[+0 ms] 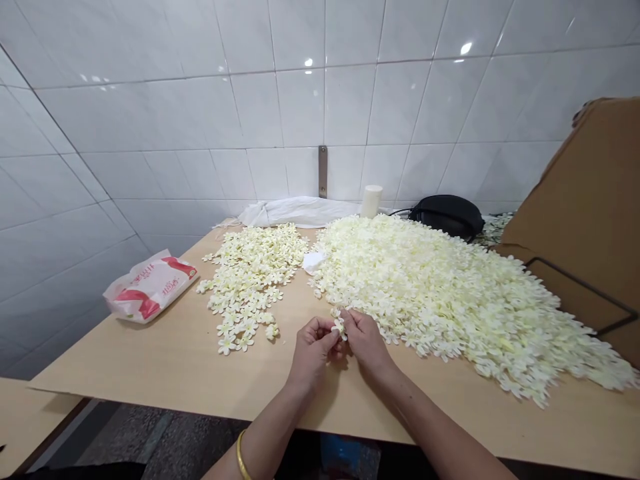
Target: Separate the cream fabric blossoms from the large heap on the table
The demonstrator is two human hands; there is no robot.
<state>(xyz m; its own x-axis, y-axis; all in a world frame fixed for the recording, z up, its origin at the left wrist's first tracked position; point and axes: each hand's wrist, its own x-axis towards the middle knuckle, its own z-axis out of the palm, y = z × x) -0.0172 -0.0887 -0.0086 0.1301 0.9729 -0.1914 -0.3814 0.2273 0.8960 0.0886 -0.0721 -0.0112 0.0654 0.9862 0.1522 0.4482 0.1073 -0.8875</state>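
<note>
My left hand (313,352) and my right hand (367,340) meet above the near part of the wooden table (165,360). Both pinch the same small cream artificial flower (339,326) between their fingertips. A smaller heap of cream flowers (253,277) lies spread to the left of my hands. A much larger heap of flowers (450,293) covers the table to the right, its near edge just beside my right hand. A gold bangle (241,456) shows on my left wrist.
A red and white plastic packet (150,285) lies at the table's left edge. At the back by the tiled wall are a white cloth (295,211), a white cylinder (371,201) and a black pouch (447,215). A brown cardboard box (590,213) stands on the right.
</note>
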